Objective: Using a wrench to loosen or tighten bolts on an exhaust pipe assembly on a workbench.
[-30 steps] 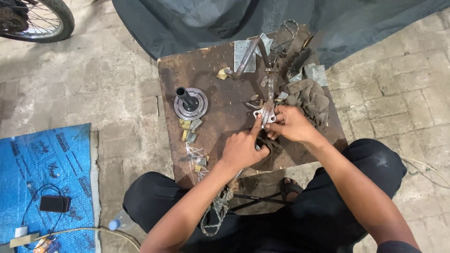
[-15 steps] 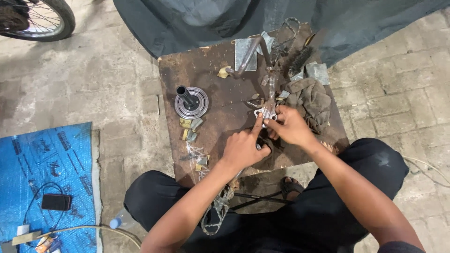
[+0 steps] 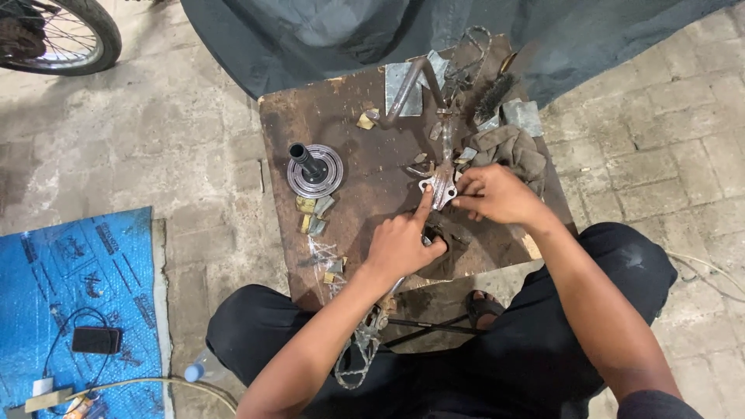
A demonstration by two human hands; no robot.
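Note:
A small silvery metal bracket (image 3: 441,188) with holes lies on a rusty brown work table (image 3: 349,140). My right hand (image 3: 497,194) grips the bracket's right side with fingertips. My left hand (image 3: 403,244) is mostly curled, its index finger stretched out and pressing the bracket's lower left corner. A dark lump of metal (image 3: 450,233) sits under the left hand's knuckles, partly hidden.
A round flanged hub with a black shaft (image 3: 314,171) stands at the table's left. A bent metal pipe (image 3: 403,93), a wire brush (image 3: 493,97) and a grey rag (image 3: 512,147) lie at the back. Blue sheet with a phone (image 3: 97,339) lies left; a wheel (image 3: 54,35) is far left.
My left hand has uncurled its index finger and points onto the bracket. The right hand has shifted slightly right, still on the bracket.

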